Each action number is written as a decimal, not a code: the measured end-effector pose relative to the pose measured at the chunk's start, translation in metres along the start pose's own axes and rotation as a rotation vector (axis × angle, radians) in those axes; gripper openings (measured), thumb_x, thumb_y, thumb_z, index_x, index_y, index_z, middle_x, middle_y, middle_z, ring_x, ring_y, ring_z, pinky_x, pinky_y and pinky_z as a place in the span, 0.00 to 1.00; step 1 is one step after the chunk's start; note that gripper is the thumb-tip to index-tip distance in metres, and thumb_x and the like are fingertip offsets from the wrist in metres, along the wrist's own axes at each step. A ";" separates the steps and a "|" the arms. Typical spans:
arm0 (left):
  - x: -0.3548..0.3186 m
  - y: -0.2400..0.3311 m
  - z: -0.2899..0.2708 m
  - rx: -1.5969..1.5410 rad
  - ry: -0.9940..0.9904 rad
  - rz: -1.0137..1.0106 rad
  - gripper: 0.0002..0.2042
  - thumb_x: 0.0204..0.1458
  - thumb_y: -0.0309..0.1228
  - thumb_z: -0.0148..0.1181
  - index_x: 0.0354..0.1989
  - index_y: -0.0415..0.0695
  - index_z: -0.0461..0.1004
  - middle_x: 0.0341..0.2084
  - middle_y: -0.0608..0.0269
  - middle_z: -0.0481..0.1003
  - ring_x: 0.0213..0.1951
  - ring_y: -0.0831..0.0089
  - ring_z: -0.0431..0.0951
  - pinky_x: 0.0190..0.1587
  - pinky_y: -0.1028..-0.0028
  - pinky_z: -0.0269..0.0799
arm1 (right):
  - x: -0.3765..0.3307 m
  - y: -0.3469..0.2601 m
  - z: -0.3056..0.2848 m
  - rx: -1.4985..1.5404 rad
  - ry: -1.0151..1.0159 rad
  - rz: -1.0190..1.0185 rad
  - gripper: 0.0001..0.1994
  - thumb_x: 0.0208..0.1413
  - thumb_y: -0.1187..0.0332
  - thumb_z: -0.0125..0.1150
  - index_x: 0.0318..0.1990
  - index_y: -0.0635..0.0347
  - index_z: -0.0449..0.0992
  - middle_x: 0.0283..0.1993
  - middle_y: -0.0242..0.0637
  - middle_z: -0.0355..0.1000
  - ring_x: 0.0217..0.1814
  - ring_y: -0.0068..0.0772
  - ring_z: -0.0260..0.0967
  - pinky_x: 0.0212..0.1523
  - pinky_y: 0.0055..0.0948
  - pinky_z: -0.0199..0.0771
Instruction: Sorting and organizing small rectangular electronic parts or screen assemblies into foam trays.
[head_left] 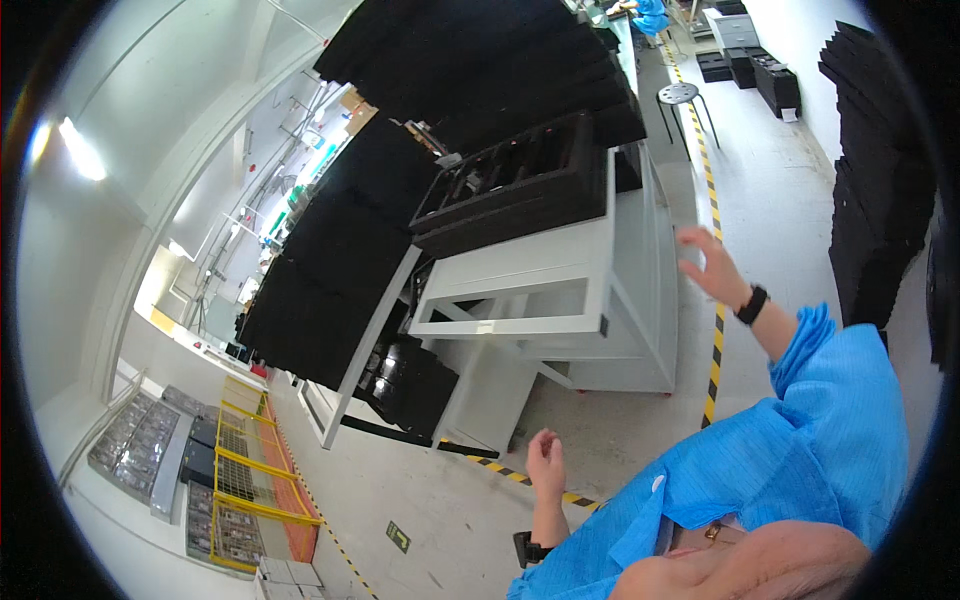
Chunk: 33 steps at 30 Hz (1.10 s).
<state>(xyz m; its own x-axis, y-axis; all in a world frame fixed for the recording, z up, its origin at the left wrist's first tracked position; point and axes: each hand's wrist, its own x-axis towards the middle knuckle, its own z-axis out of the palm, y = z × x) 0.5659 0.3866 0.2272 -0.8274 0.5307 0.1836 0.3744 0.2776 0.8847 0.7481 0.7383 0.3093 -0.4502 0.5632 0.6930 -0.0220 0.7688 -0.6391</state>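
My right hand [712, 266] is raised in the air beside a light grey metal cabinet [640, 285]. Its fingers are curved and apart from the thumb, with nothing in them. Lower down, my left hand [546, 463] hangs over the floor, its fingers loosely bent and no object visible in it. Both wrists wear dark bands, and blue sleeves cover my arms. Neither hand touches the black tray [515, 205] with compartments on the light grey frame [510, 325]. Small items in that tray are too dark to make out.
Tall stacks of black sheets or trays [330, 240] stand behind and left of the frame; another black stack [875, 180] lines the right wall. A round stool [678, 94] stands farther off. Yellow-black tape [714, 345] marks the floor. Yellow railings [262, 455] stand at left. Another person in blue [651, 17] is far away.
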 end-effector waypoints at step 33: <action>0.481 0.142 -0.423 1.648 0.816 0.158 0.41 0.36 0.50 0.59 0.54 0.35 0.50 0.54 0.54 0.52 0.58 0.64 0.48 0.57 0.69 0.47 | 0.155 -0.014 0.078 -0.467 0.023 0.094 0.20 0.32 0.79 0.54 0.40 0.63 0.66 0.44 0.39 0.62 0.51 0.37 0.56 0.56 0.29 0.51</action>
<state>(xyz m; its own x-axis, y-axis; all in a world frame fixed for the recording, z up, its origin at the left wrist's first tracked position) 0.0445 0.3424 0.6221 -0.5325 0.2932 0.7940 0.0243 0.9430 -0.3319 0.6094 0.7910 0.3994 -0.4114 0.6390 0.6500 0.4240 0.7654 -0.4841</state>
